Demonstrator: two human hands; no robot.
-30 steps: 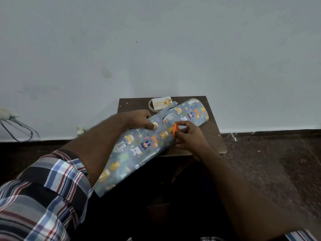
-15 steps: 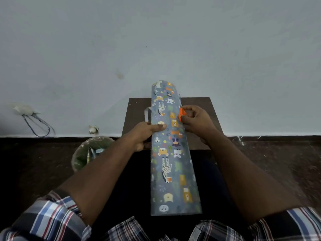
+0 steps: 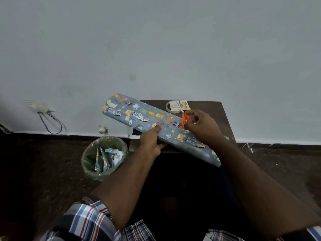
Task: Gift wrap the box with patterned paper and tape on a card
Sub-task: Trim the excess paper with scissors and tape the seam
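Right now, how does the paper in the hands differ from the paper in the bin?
The roll is smooth and rolled, while the scraps are crumpled. The left hand and the right hand hold the roll over the table; the scraps lie in the bin. Both look blue and patterned.

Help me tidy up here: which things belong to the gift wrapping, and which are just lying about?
Job:
paper, gripped by left hand
scissors, held by right hand
card lying on tape
table

Lying about:
bin of scraps
wall socket with cable
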